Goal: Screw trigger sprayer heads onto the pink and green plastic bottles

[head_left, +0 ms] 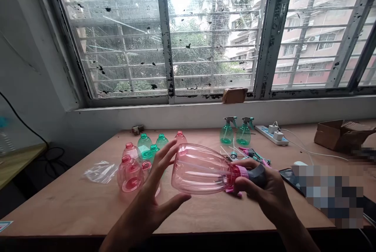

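A clear pink spray bottle (199,168) lies sideways in the air above the table, its base to the left and its neck to the right. My right hand (264,185) grips its sprayer head (256,175), which has a pink collar and a dark grey body. Inside the bottle a thin tube runs along its length. My left hand (155,181) is open by the bottle's base, fingers and thumb spread; whether it touches the plastic I cannot tell. Behind the left hand stand several open pink bottles (129,173) and green bottles (144,144), partly hidden by it.
Two green spray bottles (226,132) with heads stand at the back. Loose sprayer heads (255,156) lie behind the held bottle. A plastic bag (101,171) is at left; a power strip (272,135), phone (290,179) and cardboard box (337,138) are at right.
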`<state>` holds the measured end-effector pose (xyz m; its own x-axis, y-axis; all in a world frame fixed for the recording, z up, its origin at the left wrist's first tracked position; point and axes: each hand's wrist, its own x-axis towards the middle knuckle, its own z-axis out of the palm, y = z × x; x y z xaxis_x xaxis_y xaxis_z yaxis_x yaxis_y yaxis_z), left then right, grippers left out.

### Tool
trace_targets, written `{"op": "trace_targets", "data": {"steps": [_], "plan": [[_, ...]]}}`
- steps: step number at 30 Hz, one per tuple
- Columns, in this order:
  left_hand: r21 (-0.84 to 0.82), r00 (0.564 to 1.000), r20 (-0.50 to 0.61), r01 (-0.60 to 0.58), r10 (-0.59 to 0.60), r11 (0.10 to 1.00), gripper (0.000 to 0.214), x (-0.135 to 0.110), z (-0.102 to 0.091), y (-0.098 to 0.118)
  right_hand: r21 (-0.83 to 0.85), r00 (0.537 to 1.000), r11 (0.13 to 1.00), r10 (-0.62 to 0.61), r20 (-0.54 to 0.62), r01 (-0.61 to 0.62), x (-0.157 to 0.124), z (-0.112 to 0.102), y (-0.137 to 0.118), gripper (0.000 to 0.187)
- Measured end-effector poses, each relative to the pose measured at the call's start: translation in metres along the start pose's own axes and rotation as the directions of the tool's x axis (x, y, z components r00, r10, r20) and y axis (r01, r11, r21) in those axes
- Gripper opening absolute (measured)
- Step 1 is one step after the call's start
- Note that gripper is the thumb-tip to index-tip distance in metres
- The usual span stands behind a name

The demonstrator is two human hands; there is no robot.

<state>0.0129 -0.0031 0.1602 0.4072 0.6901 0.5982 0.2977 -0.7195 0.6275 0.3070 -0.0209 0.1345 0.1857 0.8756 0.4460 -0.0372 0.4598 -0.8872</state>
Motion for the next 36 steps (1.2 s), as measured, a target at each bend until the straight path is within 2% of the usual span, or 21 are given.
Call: {"op": "trace_targets", "data": {"steps": [3, 5, 8, 10, 12, 14, 16, 18, 20, 22, 24, 26, 27, 30, 32, 34, 36], "plan": [[-0.093, 0.997, 0.047, 0.061, -0.057, 0.994, 0.106, -0.004, 0.004, 0.001, -0.129, 0.990, 0.983, -0.134, -0.031, 0.129, -0.002, -0.002, 0.006, 0.028], [-0.132, 0.993, 0.027, 0.116, -0.114, 0.984, 0.096, -0.005, 0.009, 0.000, -0.170, 0.981, 0.967, -0.195, -0.024, 0.188, -0.003, -0.004, 0.010, 0.030], [-0.099, 0.988, -0.024, 0.150, -0.153, 0.984, 0.078, -0.004, 0.013, -0.003, -0.148, 0.979, 0.968, -0.205, -0.011, 0.201, -0.003, -0.006, 0.011, 0.035], [-0.042, 0.991, -0.022, 0.134, -0.135, 0.990, 0.080, -0.005, 0.010, -0.004, -0.103, 0.987, 0.982, -0.160, 0.003, 0.160, -0.001, -0.007, 0.007, 0.037], [0.024, 0.996, 0.004, 0.090, -0.090, 0.996, 0.095, -0.008, 0.005, -0.005, 0.000, 0.997, 0.999, -0.045, 0.064, 0.045, 0.002, -0.008, 0.002, 0.041], [0.067, 0.996, 0.062, 0.056, -0.060, 0.996, 0.108, -0.012, 0.001, -0.004, 0.103, 0.987, 0.990, 0.080, 0.137, -0.095, 0.003, -0.007, -0.002, 0.045], [0.061, 0.989, 0.137, 0.049, -0.057, 0.997, 0.114, -0.015, -0.001, -0.002, 0.133, 0.982, 0.982, 0.112, 0.153, -0.133, 0.002, -0.006, -0.003, 0.046], [-0.006, 0.984, 0.165, 0.071, -0.069, 0.997, 0.117, -0.015, 0.001, 0.002, 0.051, 0.994, 0.998, 0.026, 0.103, -0.031, 0.000, -0.004, 0.000, 0.044], [-0.097, 0.991, 0.096, 0.106, -0.096, 0.990, 0.114, -0.012, 0.006, 0.005, -0.115, 0.989, 0.983, -0.138, 0.047, 0.143, -0.003, -0.004, 0.005, 0.042], [-0.149, 0.987, -0.013, 0.159, -0.162, 0.976, 0.102, -0.008, 0.011, 0.008, -0.266, 0.953, 0.917, -0.301, 0.031, 0.298, -0.004, -0.006, 0.010, 0.040], [-0.126, 0.969, -0.069, 0.229, -0.239, 0.965, 0.086, -0.004, 0.015, 0.010, -0.337, 0.917, 0.858, -0.395, 0.047, 0.387, -0.003, -0.009, 0.013, 0.041], [-0.071, 0.957, -0.078, 0.275, -0.280, 0.959, 0.074, -0.002, 0.016, 0.011, -0.359, 0.913, 0.845, -0.403, 0.056, 0.395, -0.002, -0.013, 0.013, 0.043], [-0.052, 0.961, -0.080, 0.261, -0.265, 0.964, 0.072, -0.001, 0.016, 0.011, -0.360, 0.925, 0.856, -0.377, 0.054, 0.370, -0.001, -0.015, 0.012, 0.044], [-0.057, 0.980, -0.125, 0.147, -0.153, 0.987, 0.077, -0.002, 0.017, 0.008, -0.297, 0.973, 0.926, -0.226, 0.050, 0.231, 0.002, -0.016, 0.009, 0.047], [-0.097, 0.982, -0.152, 0.094, -0.108, 0.991, 0.079, -0.003, 0.018, 0.005, -0.238, 0.987, 0.958, -0.153, 0.057, 0.162, 0.002, -0.015, 0.010, 0.050], [-0.162, 0.985, -0.135, 0.082, -0.105, 0.983, 0.080, -0.003, 0.018, 0.003, -0.241, 0.982, 0.952, -0.185, 0.044, 0.190, 0.002, -0.012, 0.013, 0.051], [-0.255, 0.992, -0.082, 0.074, -0.098, 0.964, 0.085, -0.003, 0.019, 0.003, -0.298, 0.939, 0.894, -0.344, 0.026, 0.336, 0.001, -0.009, 0.016, 0.048]]}}
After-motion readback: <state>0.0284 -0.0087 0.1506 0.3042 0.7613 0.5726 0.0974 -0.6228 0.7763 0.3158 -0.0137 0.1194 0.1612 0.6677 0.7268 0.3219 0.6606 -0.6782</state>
